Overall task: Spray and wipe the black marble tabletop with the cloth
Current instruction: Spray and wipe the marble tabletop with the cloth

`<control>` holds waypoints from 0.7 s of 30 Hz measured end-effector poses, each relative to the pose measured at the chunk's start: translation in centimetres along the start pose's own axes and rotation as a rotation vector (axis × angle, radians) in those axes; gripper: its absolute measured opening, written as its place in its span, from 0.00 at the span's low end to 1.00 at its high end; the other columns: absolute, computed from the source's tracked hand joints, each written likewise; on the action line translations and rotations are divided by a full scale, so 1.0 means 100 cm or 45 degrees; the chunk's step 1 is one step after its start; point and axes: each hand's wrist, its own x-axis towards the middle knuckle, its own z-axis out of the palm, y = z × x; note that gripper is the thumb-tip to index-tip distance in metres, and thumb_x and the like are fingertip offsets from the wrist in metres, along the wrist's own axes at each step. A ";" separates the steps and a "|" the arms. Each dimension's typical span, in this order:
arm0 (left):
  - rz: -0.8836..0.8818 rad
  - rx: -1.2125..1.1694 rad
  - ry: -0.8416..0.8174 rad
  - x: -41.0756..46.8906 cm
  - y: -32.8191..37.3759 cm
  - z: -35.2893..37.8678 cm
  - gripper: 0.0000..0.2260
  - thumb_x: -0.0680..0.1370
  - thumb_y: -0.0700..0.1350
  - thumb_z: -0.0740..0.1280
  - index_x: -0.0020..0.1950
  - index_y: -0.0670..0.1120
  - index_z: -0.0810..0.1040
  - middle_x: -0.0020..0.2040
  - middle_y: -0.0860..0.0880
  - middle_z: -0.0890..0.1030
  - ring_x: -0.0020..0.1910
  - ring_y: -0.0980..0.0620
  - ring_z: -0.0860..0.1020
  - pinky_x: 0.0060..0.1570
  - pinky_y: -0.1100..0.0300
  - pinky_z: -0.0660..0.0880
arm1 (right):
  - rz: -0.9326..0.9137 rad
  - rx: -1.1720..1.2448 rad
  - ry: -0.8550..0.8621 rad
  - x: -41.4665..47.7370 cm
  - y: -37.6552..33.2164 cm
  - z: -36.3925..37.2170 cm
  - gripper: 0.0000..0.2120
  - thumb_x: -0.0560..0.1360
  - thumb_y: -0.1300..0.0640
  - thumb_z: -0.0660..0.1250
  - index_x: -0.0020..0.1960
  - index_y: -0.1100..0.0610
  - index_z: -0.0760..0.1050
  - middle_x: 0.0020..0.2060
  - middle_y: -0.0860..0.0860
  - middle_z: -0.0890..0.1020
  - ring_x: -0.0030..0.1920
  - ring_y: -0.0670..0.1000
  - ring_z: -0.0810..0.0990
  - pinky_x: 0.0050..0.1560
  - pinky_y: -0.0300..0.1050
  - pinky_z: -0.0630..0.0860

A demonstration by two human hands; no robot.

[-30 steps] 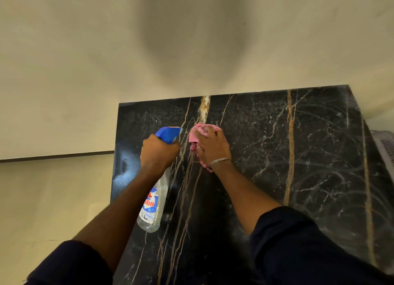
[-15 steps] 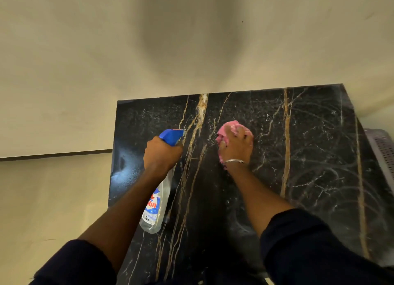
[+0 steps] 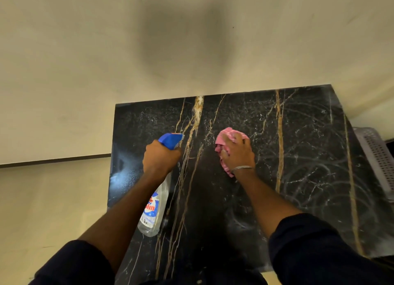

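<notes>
Cloth (image 3: pixel 226 134) bunched under right hand (image 3: pixel 236 154) on tabletop (image 3: pixel 298 156).

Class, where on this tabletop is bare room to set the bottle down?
Bare tabletop lies between the cloth under the right hand and the edge by the basket, and along the wall. Crowded: where the left hand grips the spray bottle.

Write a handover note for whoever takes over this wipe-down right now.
Left hand grips the spray bottle, nozzle pointing away over the tabletop.
Right hand holds the bunched pink cloth pressed on the marble near the middle.
Done: swirl streaks on the right half suggest wiping there.
To do: a misted patch at the left edge looks unwiped; the near edge is too dark to judge.
</notes>
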 end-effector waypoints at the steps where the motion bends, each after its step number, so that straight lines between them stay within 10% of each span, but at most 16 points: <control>1: 0.002 0.001 -0.003 -0.001 0.000 0.000 0.08 0.73 0.45 0.71 0.48 0.44 0.76 0.33 0.50 0.75 0.30 0.55 0.74 0.31 0.64 0.70 | 0.051 -0.008 0.006 -0.001 0.013 -0.005 0.25 0.79 0.50 0.61 0.75 0.49 0.64 0.72 0.55 0.65 0.69 0.60 0.61 0.67 0.57 0.67; 10: -0.016 -0.003 -0.022 -0.012 -0.003 0.003 0.10 0.72 0.46 0.71 0.49 0.44 0.76 0.34 0.49 0.77 0.31 0.55 0.75 0.31 0.63 0.70 | 0.239 -0.104 0.007 -0.008 -0.004 0.009 0.31 0.76 0.48 0.63 0.76 0.57 0.60 0.70 0.60 0.66 0.66 0.66 0.66 0.64 0.59 0.67; 21: -0.042 0.043 -0.009 -0.024 -0.001 0.004 0.08 0.72 0.45 0.71 0.46 0.45 0.75 0.32 0.50 0.75 0.30 0.56 0.74 0.30 0.64 0.69 | -0.237 -0.077 -0.166 -0.031 -0.082 0.034 0.34 0.74 0.46 0.66 0.76 0.51 0.58 0.72 0.55 0.64 0.65 0.62 0.66 0.63 0.57 0.71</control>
